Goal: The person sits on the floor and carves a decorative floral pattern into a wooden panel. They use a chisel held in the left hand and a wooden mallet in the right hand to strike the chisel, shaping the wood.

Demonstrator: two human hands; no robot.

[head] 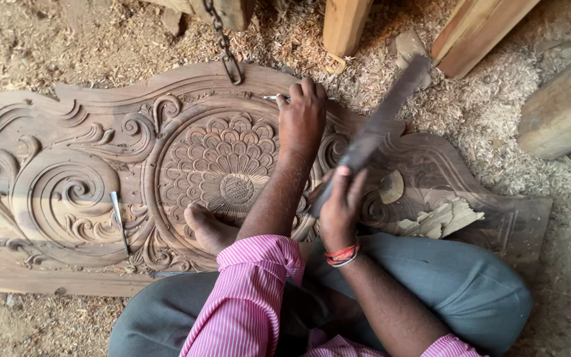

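Observation:
A large carved wooden panel (67,192) with a flower medallion and scrolls lies on the ground. My left hand (302,116) is closed around a thin metal chisel (273,98), its tip resting on the panel's upper edge. My right hand (340,205) grips a long dark flat mallet (381,122), raised and blurred above the panel. My bare foot (209,228) rests on the carving.
A second chisel (119,218) lies on the panel at left. A chain (225,43) hangs over the top edge. Wood chips (437,218) sit on the panel's right part. Timber blocks (566,106) and sawdust surround the far side.

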